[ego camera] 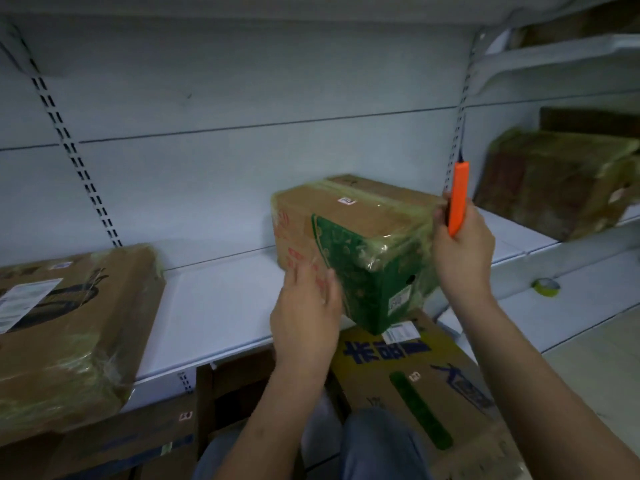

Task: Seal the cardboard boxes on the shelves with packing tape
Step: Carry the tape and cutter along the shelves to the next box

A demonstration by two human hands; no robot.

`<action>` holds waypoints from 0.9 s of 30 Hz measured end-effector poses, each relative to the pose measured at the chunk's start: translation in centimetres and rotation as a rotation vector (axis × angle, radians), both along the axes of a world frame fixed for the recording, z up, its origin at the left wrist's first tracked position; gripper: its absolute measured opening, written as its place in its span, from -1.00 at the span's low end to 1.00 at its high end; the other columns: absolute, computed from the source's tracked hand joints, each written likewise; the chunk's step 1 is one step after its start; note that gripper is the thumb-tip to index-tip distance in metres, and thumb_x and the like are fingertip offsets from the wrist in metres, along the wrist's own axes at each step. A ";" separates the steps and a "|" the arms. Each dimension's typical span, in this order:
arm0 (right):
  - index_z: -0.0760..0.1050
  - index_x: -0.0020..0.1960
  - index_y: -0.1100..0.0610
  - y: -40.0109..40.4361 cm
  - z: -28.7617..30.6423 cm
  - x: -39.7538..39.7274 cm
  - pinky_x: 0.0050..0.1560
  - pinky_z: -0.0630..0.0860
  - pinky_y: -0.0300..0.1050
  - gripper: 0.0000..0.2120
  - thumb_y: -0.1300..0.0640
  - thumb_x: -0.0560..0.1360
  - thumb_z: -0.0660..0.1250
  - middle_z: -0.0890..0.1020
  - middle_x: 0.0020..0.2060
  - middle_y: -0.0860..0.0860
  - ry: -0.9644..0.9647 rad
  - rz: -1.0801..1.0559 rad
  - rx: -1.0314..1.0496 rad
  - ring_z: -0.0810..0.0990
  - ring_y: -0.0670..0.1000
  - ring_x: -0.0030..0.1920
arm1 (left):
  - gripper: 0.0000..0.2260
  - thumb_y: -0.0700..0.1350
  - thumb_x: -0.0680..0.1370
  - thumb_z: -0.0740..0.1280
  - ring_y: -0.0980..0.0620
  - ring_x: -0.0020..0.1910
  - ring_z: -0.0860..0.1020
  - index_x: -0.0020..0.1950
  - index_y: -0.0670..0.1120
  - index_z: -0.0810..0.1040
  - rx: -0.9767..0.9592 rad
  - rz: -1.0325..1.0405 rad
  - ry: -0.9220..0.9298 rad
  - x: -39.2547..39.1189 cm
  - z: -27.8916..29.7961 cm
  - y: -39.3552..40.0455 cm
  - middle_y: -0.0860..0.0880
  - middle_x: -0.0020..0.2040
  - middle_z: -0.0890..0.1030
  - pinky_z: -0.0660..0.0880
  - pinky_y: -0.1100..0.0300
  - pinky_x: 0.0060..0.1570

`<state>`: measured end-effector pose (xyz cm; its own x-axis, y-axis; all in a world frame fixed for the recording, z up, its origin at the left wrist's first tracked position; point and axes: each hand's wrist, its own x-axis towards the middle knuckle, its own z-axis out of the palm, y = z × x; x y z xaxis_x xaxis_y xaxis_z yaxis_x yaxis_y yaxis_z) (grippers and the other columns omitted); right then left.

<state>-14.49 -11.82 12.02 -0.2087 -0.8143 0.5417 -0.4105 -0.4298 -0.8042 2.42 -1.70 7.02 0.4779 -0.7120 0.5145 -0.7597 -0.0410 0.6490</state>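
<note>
A cardboard box (349, 237) with a green printed side and yellowish tape around it sits at the front of the white shelf (221, 299), one corner jutting past the edge. My left hand (306, 313) rests flat against its near left face, fingers apart. My right hand (462, 247) is at the box's right end, closed around an orange utility knife (458, 199) that points upward. A roll of yellowish packing tape (546, 286) lies on the lower shelf to the right.
A taped box (65, 337) stands on the shelf at the left. Another taped box (554, 181) stands on the right-hand shelf. Below the shelf edge lie a box with blue lettering (415, 372) and dark open boxes (235, 386). My knees are at the bottom.
</note>
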 end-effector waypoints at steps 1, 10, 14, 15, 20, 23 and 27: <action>0.38 -0.06 -0.01 -2.2 -0.2 -1.0 -0.20 0.29 -0.12 -0.91 0.11 0.62 0.24 0.49 -0.17 0.05 -0.029 -0.019 0.034 0.47 0.05 -0.22 | -0.58 0.16 0.65 0.13 -0.02 0.29 0.49 0.48 0.10 0.32 -0.041 -0.088 -0.036 -1.4 1.1 -0.7 -0.02 0.37 0.45 0.52 0.01 0.15; 0.38 0.43 0.04 -7.8 -3.7 -2.9 0.36 0.40 0.12 -0.57 -0.08 0.61 0.25 0.51 0.34 0.00 -0.588 0.379 0.504 0.47 0.08 0.36 | -0.52 0.19 0.64 0.18 -0.06 0.60 0.11 0.56 0.19 0.24 0.037 -0.269 -0.121 -1.6 0.4 -3.8 0.17 0.62 0.07 0.31 -0.12 0.46; 0.48 0.31 0.00 -5.7 -1.0 -1.9 0.21 0.51 -0.11 -0.73 0.02 0.63 0.19 0.61 0.21 -0.12 -0.639 0.687 0.356 0.60 -0.19 0.16 | -0.54 0.14 0.62 0.23 0.47 0.40 0.25 0.52 0.20 0.28 -0.143 -0.236 0.079 2.3 -2.2 0.3 0.23 0.59 0.15 0.38 0.14 0.40; 0.47 0.31 -0.01 -5.1 -0.4 -1.5 0.18 0.51 -0.17 -0.72 0.01 0.63 0.19 0.59 0.23 -0.13 -0.641 0.722 0.328 0.57 -0.20 0.18 | -0.53 0.14 0.61 0.22 0.37 0.46 0.25 0.52 0.19 0.28 -0.136 -0.198 0.077 3.6 -2.8 1.1 0.18 0.59 0.19 0.33 0.12 0.44; 0.43 0.36 0.09 -4.1 -3.0 0.3 -0.03 0.40 -0.14 -0.68 0.03 0.65 0.23 0.51 -0.05 -0.11 -0.563 0.211 0.348 0.47 -0.05 -0.06 | -0.59 -0.03 0.60 0.33 -0.12 0.35 0.47 0.42 -0.10 0.39 0.108 0.003 -0.038 8.3 -4.2 2.8 -0.09 0.35 0.52 0.42 0.17 0.20; 0.37 0.30 -0.02 -3.2 -6.0 2.6 0.09 0.43 0.03 -0.69 -0.12 0.62 0.20 0.51 0.09 -0.04 -0.716 0.500 0.692 0.48 0.02 0.08 | -0.37 -0.05 0.57 0.39 -0.03 0.30 0.54 0.55 -0.02 0.15 0.205 -0.112 0.152 9.5 -2.8 2.9 -0.02 0.41 0.49 0.48 0.17 0.16; 0.45 0.28 -0.03 -1.4 -5.8 6.7 0.36 0.37 0.14 -0.71 -0.11 0.61 0.22 0.55 0.20 -0.04 -0.700 0.654 0.721 0.49 0.08 0.22 | -0.24 0.36 0.48 0.31 0.07 0.26 0.56 0.57 0.20 0.04 0.064 -0.243 0.427 9.0 1.9 2.3 0.12 0.32 0.52 0.49 0.01 0.29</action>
<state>-7.82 -13.24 6.20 0.2900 -0.9454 -0.1485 0.3407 0.2470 -0.9071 11.42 0.61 8.93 0.4530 -0.8526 0.2607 -0.4195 0.0542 0.9061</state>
